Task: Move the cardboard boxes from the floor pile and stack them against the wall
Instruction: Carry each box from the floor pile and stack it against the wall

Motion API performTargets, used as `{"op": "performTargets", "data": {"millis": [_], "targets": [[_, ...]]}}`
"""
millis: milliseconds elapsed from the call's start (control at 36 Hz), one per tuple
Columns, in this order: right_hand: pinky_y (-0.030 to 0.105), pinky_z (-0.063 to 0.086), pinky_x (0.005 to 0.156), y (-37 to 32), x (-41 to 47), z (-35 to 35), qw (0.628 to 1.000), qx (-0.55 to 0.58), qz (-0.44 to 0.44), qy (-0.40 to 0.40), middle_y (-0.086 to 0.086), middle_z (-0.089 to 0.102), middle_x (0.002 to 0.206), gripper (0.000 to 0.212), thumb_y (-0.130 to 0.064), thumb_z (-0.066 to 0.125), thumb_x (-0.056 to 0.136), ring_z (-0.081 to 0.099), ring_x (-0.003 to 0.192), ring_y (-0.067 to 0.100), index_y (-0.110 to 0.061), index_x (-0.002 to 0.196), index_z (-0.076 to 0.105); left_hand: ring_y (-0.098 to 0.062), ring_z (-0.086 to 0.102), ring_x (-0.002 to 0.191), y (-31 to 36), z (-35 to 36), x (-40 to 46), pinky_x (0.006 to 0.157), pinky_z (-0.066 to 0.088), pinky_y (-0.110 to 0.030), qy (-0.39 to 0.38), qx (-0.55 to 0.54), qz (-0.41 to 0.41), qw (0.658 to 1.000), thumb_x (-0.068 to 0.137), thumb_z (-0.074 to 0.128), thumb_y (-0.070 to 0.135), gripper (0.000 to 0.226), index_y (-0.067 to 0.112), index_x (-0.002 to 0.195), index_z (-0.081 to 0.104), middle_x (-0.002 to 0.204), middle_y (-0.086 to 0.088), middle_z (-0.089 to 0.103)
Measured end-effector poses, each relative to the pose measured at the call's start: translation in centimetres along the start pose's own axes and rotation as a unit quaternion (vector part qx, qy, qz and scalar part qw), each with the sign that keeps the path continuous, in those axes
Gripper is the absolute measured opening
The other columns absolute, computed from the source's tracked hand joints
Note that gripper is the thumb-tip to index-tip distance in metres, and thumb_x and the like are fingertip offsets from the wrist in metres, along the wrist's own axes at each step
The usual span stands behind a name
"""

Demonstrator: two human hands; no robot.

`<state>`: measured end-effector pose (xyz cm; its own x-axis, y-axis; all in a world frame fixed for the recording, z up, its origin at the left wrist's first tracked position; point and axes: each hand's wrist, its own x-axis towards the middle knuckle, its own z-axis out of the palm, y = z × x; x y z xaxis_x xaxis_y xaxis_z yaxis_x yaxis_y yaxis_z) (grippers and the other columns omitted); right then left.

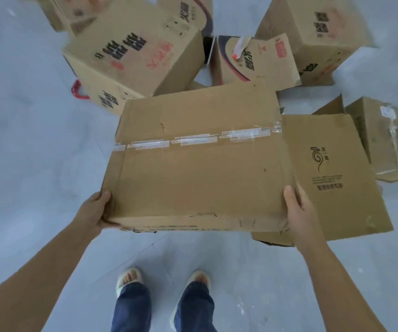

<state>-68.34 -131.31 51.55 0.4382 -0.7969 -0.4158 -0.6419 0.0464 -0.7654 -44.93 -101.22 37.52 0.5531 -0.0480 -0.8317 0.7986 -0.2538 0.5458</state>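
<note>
A wide plain cardboard box (198, 168) with a taped seam across its top is held in front of me above the floor. My left hand (95, 209) grips its near left corner, thumb on top and fingers underneath. My right hand (299, 212) grips its near right corner the same way. Beyond it lies the floor pile: a large box with black and red print (131, 56), a small box with a dark curved stripe (253, 61), and a tall printed box (317, 32).
A flat box with a black logo (332, 173) lies on the floor right of the held box, and a taped box (387, 137) sits beyond it. A red handle (77, 91) sticks out beside the large box. My feet (162, 279) stand on grey floor. No wall is in view.
</note>
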Motion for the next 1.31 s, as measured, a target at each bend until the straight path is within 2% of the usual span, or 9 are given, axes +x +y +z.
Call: {"op": "performTargets", "data": {"millis": [111,472,722,833,889,1000,1083,1194,1306], "targets": [[0.033,0.034,0.109,-3.1,-3.8,-1.3,1.0,0.016,0.002,-0.017,-0.018,0.043,0.138,0.047,-0.036,0.042,0.1,0.039,0.128,0.008,-0.033,0.146,0.034,-0.039,0.049,0.121,3.8,-6.1,-8.2,0.058,0.055,-0.058,-0.001,0.018,0.003,1.0,0.101,0.046,0.026,0.037,0.008,0.134,0.046,0.137,-0.011,0.048],[0.035,0.041,0.094,-8.3,-11.9,-2.7,0.982,0.117,-0.022,-0.143,-0.013,0.046,0.124,0.046,-0.03,0.045,0.1,0.046,0.116,0.013,-0.028,0.145,0.036,-0.026,0.054,0.115,1.6,-16.6,-30.0,0.066,0.06,-0.05,0.044,-0.134,0.118,0.983,0.098,0.05,0.028,0.03,0.016,0.125,0.056,0.127,-0.005,0.057],[0.034,0.048,0.096,-11.9,-15.2,0.7,0.933,0.069,-0.125,-0.331,-0.02,0.058,0.122,0.072,-0.084,0.068,0.042,0.057,0.108,0.003,-0.057,0.108,0.058,-0.026,0.057,0.112,-8.7,-22.0,-40.8,0.074,0.056,-0.049,0.173,-0.275,0.179,0.929,0.098,0.048,0.027,0.022,0.021,0.115,0.061,0.124,-0.004,0.059],[0.029,0.055,0.073,-15.2,-20.4,3.9,0.912,0.076,-0.157,-0.371,-0.021,0.057,0.103,0.037,-0.036,0.049,0.095,0.059,0.087,-0.001,-0.04,0.131,0.04,-0.028,0.056,0.115,-12.9,-24.5,-44.7,0.08,0.055,-0.052,0.221,-0.329,0.189,0.898,0.098,0.048,0.029,0.02,0.026,0.113,0.062,0.126,-0.003,0.059],[0.021,0.056,0.056,-16.0,-22.5,5.7,0.898,0.062,-0.172,-0.4,-0.023,0.057,0.105,0.041,-0.048,0.057,0.087,0.063,0.083,-0.004,-0.044,0.125,0.043,-0.028,0.057,0.115,-15.0,-25.9,-46.4,0.075,0.058,-0.051,0.246,-0.354,0.19,0.882,0.098,0.048,0.029,0.019,0.028,0.111,0.061,0.125,-0.003,0.06],[0.042,0.043,0.106,-16.5,-25.3,10.3,0.869,0.012,-0.205,-0.449,-0.017,0.051,0.138,0.084,-0.09,0.066,0.031,0.049,0.126,0.009,-0.054,0.107,0.058,-0.029,0.058,0.112,-18.6,-29.0,-49.4,0.068,0.06,-0.047,0.286,-0.398,0.196,0.849,0.099,0.046,0.027,0.019,0.026,0.109,0.062,0.122,-0.004,0.061],[0.045,0.039,0.108,-16.9,-29.3,14.6,0.841,-0.02,-0.235,-0.487,-0.018,0.052,0.136,0.087,-0.091,0.063,0.039,0.047,0.13,0.013,-0.05,0.116,0.058,-0.03,0.059,0.109,-21.8,-32.2,-51.1,0.062,0.061,-0.045,0.322,-0.433,0.186,0.821,0.099,0.046,0.027,0.02,0.023,0.11,0.062,0.121,-0.008,0.061],[0.024,0.052,0.083,-17.6,-35.8,19.2,0.836,0.004,-0.222,-0.502,-0.008,0.059,0.123,0.03,-0.044,0.057,0.089,0.055,0.118,0.019,-0.043,0.119,0.054,-0.034,0.057,0.112,-25.2,-36.2,-52.4,0.06,0.06,-0.047,0.352,-0.474,0.168,0.79,0.098,0.049,0.028,0.031,0.017,0.127,0.057,0.125,-0.01,0.059],[0.021,0.054,0.078,-17.5,-44.3,24.2,0.809,0.009,-0.218,-0.545,-0.012,0.061,0.119,0.033,-0.047,0.061,0.085,0.058,0.115,0.017,-0.04,0.116,0.055,-0.034,0.056,0.113,-29.6,-42.2,-55.1,0.062,0.059,-0.053,0.383,-0.507,0.156,0.756,0.098,0.049,0.027,0.037,0.016,0.134,0.052,0.127,-0.01,0.058]]}}
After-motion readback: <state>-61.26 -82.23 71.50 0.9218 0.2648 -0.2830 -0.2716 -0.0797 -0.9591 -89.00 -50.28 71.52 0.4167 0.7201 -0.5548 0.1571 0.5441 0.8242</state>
